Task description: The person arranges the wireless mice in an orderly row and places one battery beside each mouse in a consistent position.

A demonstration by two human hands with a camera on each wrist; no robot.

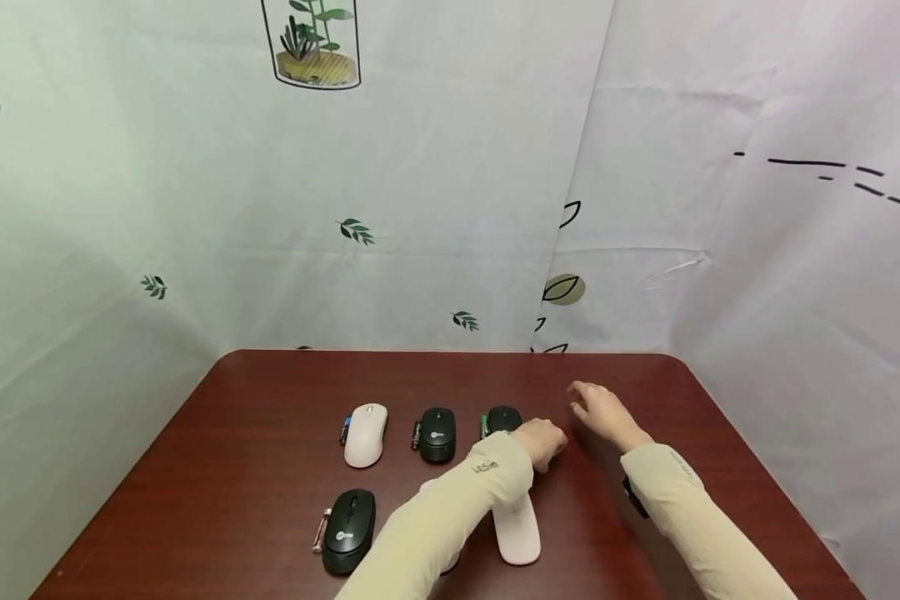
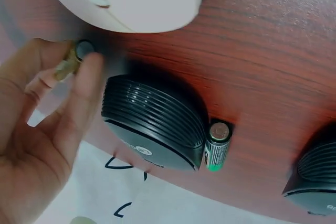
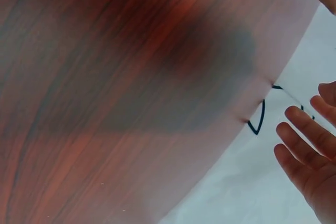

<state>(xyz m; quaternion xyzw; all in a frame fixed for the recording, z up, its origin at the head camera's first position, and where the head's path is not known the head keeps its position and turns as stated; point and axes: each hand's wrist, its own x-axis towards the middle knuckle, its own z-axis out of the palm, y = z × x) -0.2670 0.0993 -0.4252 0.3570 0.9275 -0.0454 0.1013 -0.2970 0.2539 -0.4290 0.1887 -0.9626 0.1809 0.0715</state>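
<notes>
My left hand (image 1: 542,442) pinches a small gold-coloured battery (image 2: 65,69) with a dark end between thumb and fingers, held over the table. Close to it in the left wrist view are a black mouse (image 2: 155,121) and a white mouse (image 2: 142,1). A battery with a green end (image 2: 216,150) lies against that black mouse. My right hand (image 1: 606,417) hovers over the right side of the table, fingers spread and holding nothing; the right wrist view shows its extended fingers (image 3: 302,153).
Farther left stand a white mouse (image 1: 365,437) and a black mouse (image 1: 438,435), each with batteries alongside. Nearer the front is another black mouse (image 1: 350,529) beside a pinkish battery (image 1: 321,532). My left sleeve (image 1: 435,537) mostly hides one more mouse. Patterned white cloth (image 1: 420,167) hangs behind the table.
</notes>
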